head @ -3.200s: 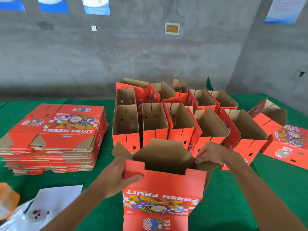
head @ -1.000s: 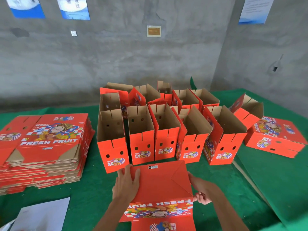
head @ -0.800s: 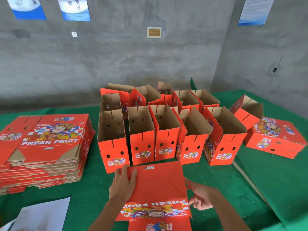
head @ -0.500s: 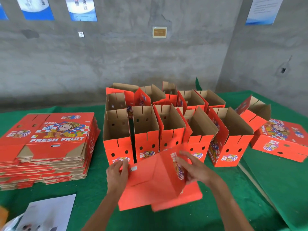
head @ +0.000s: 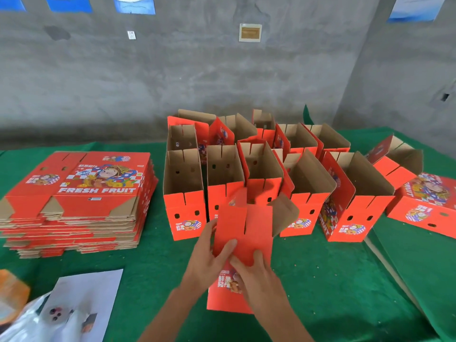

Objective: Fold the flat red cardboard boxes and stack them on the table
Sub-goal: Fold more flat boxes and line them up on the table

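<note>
- You hold one red box (head: pixel 243 233) upright on the green table (head: pixel 333 280), near the front edge and just in front of the row of folded boxes (head: pixel 306 191).
- Your left hand (head: pixel 206 261) grips the box's left side: the thumb lies across the red front panel, the fingers reach behind the left edge where they are hidden.
- Your right hand (head: pixel 256 275) presses on the lower front panel with the fingers laid fairly straight; whether any finger hooks an edge I cannot tell.
- The box's front panel shows a slit running down from its top edge, and a brown flap (head: pixel 283 213) stands out at the upper right, not yet tucked.
- Judgement: the step in hand is setting this box upright after forming it; it is not yet placed in the row.
- Judgement: the next move calls for pushing it forward against the front row, open side up, with the loose flap kept clear of the neighbouring box.
- The stack of flat boxes (head: pixel 79 193) sits toward the left edge and remains tall, so much of the task is left.
- One folded box (head: pixel 429 201) lies on its side near the right edge, apart from the row.
- A white sheet of paper (head: pixel 86 302) and a plastic bag (head: pixel 27 322) lie at the front-left corner.
</note>
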Available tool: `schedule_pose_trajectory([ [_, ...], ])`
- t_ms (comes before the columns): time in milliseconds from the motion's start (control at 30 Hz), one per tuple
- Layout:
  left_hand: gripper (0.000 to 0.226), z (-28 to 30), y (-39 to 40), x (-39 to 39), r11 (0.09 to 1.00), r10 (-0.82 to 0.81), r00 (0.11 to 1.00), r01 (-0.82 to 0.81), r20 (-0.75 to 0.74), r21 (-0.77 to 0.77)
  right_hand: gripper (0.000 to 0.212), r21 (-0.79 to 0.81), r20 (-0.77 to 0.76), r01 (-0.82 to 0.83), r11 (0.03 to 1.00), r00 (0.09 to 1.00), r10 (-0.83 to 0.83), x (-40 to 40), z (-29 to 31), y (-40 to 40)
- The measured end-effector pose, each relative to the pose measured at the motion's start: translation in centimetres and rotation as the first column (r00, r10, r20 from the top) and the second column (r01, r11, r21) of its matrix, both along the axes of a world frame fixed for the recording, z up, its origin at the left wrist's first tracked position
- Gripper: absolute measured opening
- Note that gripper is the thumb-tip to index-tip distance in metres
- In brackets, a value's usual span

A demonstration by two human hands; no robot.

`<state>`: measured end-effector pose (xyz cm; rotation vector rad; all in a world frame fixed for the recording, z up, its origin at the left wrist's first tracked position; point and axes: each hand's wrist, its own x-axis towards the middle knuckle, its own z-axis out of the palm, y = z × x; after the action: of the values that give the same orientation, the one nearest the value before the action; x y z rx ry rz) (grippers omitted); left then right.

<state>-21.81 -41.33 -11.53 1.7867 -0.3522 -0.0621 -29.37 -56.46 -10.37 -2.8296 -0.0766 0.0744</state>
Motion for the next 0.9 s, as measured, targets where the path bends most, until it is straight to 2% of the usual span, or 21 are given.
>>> schedule_pose_trajectory([
  [167, 0.059, -2.1, -0.2, -1.3, 0.990, 0.036, 0.998, -0.044, 0.060, 0.137, 0.095, -0.096, 0.025, 0.008, 0.995, 1.000, -0.005, -1.2, -5.6, -0.7],
  [233, 0.058, -3.6, -0.4, -1.9, 0.982, 0.050, 0.996, -0.062, 0.071, 0.178, 0.100, -0.098, 0.038, 0.011, 0.995, 0.999, -0.007, -1.3, -7.6, -0.8],
  [300, 0.057, -5.0, -0.8, -2.1, 0.978, 0.032, 0.997, -0.047, 0.076, 0.206, 0.089, -0.081, 0.048, 0.042, 0.996, 0.998, -0.038, -0.9, -9.5, -1.6],
  [400, 0.059, -6.3, -2.0, -0.5, 0.965, -0.002, 0.998, -0.013, 0.057, 0.261, 0.074, -0.037, -0.066, 0.033, 0.999, 0.997, -0.035, 0.5, -11.2, -2.8],
  [733, 0.059, -5.3, -6.3, 9.1, 0.884, 0.020, 0.999, -0.041, 0.050, 0.465, 0.076, 0.081, -0.126, 0.095, 0.992, 0.988, -0.084, 9.9, -10.3, -5.3],
  [900, 0.058, -4.3, -7.6, 11.7, 0.847, 0.048, 0.998, -0.067, 0.050, 0.528, 0.067, 0.107, -0.129, 0.105, 0.989, 0.987, -0.091, 12.5, -9.5, -5.3],
])
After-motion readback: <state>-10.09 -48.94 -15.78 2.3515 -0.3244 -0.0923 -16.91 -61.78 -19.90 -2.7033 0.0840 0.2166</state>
